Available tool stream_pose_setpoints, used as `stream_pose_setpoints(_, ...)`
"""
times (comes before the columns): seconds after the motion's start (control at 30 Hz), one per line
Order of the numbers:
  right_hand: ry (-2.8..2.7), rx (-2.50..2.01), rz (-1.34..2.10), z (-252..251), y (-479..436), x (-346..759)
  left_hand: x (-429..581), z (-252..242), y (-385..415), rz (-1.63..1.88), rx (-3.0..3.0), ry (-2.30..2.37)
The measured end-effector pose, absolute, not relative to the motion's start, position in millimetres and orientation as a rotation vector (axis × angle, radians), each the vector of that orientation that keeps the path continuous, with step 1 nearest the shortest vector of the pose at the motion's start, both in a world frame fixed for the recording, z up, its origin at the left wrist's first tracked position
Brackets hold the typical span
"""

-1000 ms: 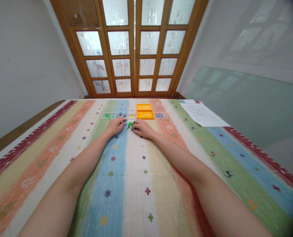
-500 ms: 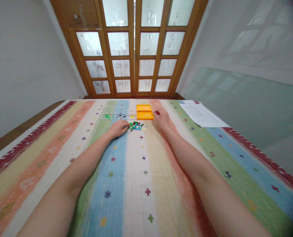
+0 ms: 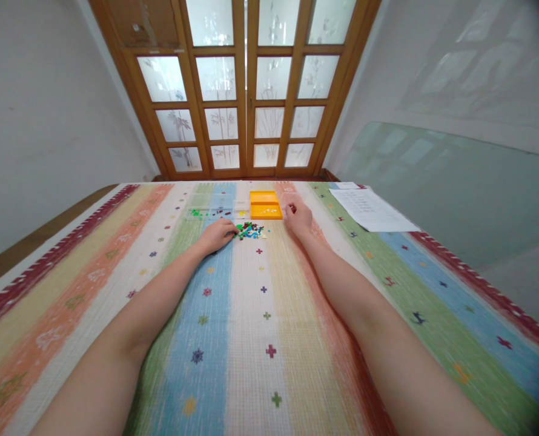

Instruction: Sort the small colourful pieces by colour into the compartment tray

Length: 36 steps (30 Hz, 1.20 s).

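A: L first. Where's it at?

B: left hand (image 3: 217,235) palm down on the striped cloth (image 3: 251,339), mid-table, far from the body. Fingertips at the left edge of the pile of small coloured pieces (image 3: 251,230). Fingers bent, tips low on the pile. Too small to see if a piece is pinched, so can't tell.

A: And R?

B: right hand (image 3: 297,217) right of the pile and a bit farther out, clear of it. Sits just beside the right edge of the orange tray (image 3: 266,207); touching or not, can't tell. Fingers curled in twd the thumb, loosely closed. A dark speck shows at the thumb side, but whether that's a held piece I can't tell.

A: Pile itself?

B: Loose heap, mixed green, red and blue bits w/ some yellow, on the white stripe betw. the two hands, just near of the orange tray.

A: Other stuff nearby?

B: clear compartment tray (image 3: 212,212) left of the orange one, touching or v. close; green, dark-red and yellow bits in separate cells. paper sheet (image 3: 372,209) flat on the cloth, well to the right. Both forearms bare, stretched across the cloth. wooden glazed doors (image 3: 246,91) beyond the far table edge.
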State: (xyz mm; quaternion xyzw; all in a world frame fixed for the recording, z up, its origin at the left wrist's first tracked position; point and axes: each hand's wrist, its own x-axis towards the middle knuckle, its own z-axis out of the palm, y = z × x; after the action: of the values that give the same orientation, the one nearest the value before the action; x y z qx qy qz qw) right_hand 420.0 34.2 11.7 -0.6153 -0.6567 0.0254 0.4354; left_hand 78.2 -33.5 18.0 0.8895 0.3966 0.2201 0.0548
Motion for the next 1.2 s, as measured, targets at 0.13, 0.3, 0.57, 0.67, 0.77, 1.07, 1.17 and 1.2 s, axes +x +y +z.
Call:
stream_pose_setpoints(0.13,-1.73,-1.487,0.062,14,25,404,78,17,-33,0.685,2.675,1.213)
stream_pose_setpoints(0.3,-1.876,-1.394,0.082,14,18,390,77,15,-32,0.706,2.66,1.25)
stream_pose_setpoints(0.57,-1.986,-1.37,0.07,19,11,384,79,14,-32,0.66,2.673,1.312)
stream_pose_setpoints(0.67,-1.985,-1.376,0.076,20,9,383,79,13,-32,0.658,2.66,1.333)
stream_pose_setpoints(0.77,-1.99,-1.373,0.08,21,8,383,79,13,-32,0.659,2.64,1.341)
stream_pose_setpoints(1.07,-2.006,-1.369,0.087,26,3,382,80,15,-33,0.687,2.632,1.395)
stream_pose_setpoints(1.17,-2.011,-1.358,0.093,27,2,382,81,14,-34,0.698,2.658,1.37)
stream_pose_setpoints(1.2,-2.013,-1.354,0.093,27,2,382,81,14,-34,0.696,2.659,1.371)
